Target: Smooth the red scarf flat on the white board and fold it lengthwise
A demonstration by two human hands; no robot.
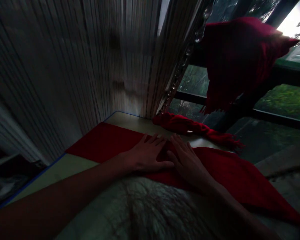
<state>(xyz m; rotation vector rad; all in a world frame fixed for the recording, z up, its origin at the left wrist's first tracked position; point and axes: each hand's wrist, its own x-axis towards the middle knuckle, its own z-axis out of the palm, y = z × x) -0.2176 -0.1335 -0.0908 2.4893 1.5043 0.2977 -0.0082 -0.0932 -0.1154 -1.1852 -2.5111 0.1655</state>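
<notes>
A red cloth (105,141) lies spread flat across a pale table top (57,170). My left hand (147,155) rests palm down on the cloth, fingers stretched out and a little apart. My right hand (187,160) lies flat beside it, also on the cloth, fingers extended; the two hands almost touch at the thumbs. Neither hand holds anything. A whitish fuzzy fabric (145,210) covers the near part of the table under my forearms.
A bunched red fringed scarf (195,128) lies behind the hands. Another red cloth (237,56) hangs over a dark window rail at upper right. A pale string curtain (90,66) hangs at the back left. Greenery shows outside the window.
</notes>
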